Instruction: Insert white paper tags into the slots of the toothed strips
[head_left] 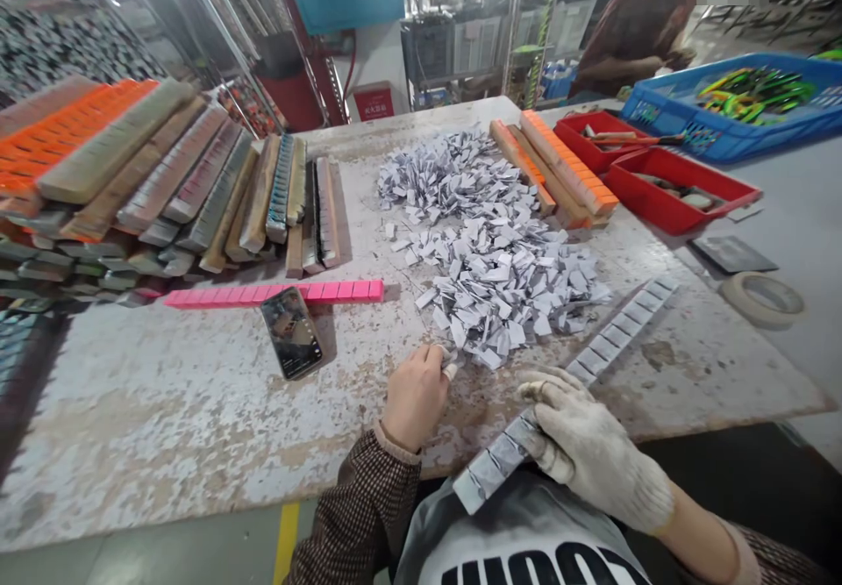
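My left hand (pixel 416 398), bare with white covers on some fingertips, is at the near edge of a heap of small white-grey paper-like pieces (pixel 513 282). Its fingers are pinched together; whatever lies between them is too small to make out. A white knitted glove covers my right hand (pixel 585 445), which is wrapped over a long grey strip with evenly spaced cuts (pixel 496 462). The strip slants from my lap up across the table edge, its far part (pixel 624 329) showing beyond the glove. Thin dark bits stick out of the cuts at its near end.
A phone (pixel 293 332) leans on a pink slotted strip (pixel 342 291). Stacked slotted bars (pixel 151 164) fill the left side. Orange bars (pixel 569 164), red bins (pixel 684 190), a blue crate (pixel 737 133) and a tape roll (pixel 763 298) are on the right. Another person (pixel 631 32) sits beyond.
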Available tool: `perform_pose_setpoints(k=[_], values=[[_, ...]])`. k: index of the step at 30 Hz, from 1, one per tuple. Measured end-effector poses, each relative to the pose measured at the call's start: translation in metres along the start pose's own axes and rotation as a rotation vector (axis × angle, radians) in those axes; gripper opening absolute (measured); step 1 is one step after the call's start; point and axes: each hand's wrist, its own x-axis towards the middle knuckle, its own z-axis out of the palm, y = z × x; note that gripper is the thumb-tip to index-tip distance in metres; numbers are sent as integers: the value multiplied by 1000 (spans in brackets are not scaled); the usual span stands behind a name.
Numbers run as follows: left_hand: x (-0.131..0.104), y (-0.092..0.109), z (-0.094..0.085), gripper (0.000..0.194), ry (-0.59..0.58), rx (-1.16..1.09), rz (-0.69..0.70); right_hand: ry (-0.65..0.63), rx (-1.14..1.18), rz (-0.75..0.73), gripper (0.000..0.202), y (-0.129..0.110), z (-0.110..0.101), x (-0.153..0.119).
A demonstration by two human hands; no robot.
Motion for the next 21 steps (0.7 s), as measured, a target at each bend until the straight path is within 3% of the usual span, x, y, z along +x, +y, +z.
perform_pose_setpoints(k=[6,11,15,18,21], values=[[-1,3,-16,13,50,-143,-30,229,-3,76,9,2,-9,12],[-8,15,-19,16,28,-715,-34,286,-62,67,28,1,2,39],[-16,33,-16,28,-108,-1111,-30,260,102,71,10,-4,9,51],[-25,43,-16,33,-155,-1135,5,248,262,101,11,-12,0,47],[-34,49,-17,41,-130,-940,108,188,341,157,13,-21,-15,36]])
